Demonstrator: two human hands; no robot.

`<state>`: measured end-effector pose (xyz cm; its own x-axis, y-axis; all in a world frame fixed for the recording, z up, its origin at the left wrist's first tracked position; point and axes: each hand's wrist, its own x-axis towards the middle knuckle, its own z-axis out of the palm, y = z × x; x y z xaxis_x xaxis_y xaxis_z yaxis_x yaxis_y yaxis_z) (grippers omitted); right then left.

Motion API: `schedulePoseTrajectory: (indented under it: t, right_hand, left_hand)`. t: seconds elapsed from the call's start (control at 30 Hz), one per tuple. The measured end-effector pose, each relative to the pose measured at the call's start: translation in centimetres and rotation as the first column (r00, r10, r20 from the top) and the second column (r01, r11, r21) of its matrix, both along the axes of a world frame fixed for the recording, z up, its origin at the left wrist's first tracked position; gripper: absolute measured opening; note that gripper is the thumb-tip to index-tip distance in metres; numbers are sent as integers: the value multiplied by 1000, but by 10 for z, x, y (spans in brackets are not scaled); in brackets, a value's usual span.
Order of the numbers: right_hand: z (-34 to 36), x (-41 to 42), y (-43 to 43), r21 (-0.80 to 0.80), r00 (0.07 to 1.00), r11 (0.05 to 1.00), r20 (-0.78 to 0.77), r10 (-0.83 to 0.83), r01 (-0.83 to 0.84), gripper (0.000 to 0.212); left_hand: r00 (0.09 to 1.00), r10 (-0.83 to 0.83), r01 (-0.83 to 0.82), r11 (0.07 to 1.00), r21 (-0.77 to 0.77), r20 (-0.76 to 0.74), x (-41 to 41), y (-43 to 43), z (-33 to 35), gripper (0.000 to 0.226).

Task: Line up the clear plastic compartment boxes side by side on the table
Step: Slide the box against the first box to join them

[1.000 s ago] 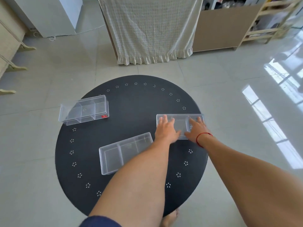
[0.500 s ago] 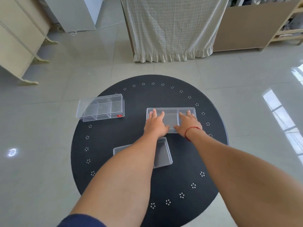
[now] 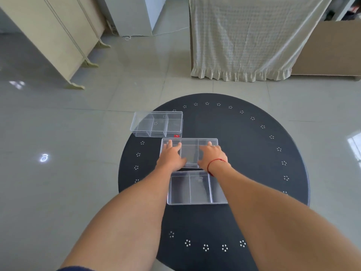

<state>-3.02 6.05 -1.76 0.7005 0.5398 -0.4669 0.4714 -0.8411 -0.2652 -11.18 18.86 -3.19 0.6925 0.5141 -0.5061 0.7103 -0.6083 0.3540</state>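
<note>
Three clear plastic compartment boxes lie on a round black table [image 3: 254, 163]. The far box [image 3: 157, 124], with a small red label, sits at the table's far left edge. The middle box [image 3: 189, 151] lies just in front of it, slightly to the right. My left hand [image 3: 171, 158] rests flat on its left part and my right hand [image 3: 212, 156], with a red string at the wrist, on its right part, fingers spread. The near box [image 3: 195, 187] lies directly in front of the middle one, between my forearms.
The table stands on a glossy grey tiled floor. A cream cabinet [image 3: 52, 32] stands at the far left, a cloth-draped piece of furniture [image 3: 250, 36] at the back and a brown panel [image 3: 332, 49] at the far right.
Both hands have slid the middle box leftward across the table, from the right side to a spot between the far box and the near box. The view has shifted too.
</note>
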Motion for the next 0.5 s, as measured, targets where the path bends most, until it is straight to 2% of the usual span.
schedulePoseTrajectory:
  t: [0.27, 0.5]
  right_hand:
    - [0, -47, 54, -6, 995, 995, 11, 101, -101, 44]
    - [-5, -70, 89, 20, 993, 993, 36, 116, -117, 52]
  left_hand:
    - [990, 138, -137, 990, -25, 24, -50, 44, 3, 73]
    - [993, 121, -121, 990, 67, 6, -69, 76, -2, 81]
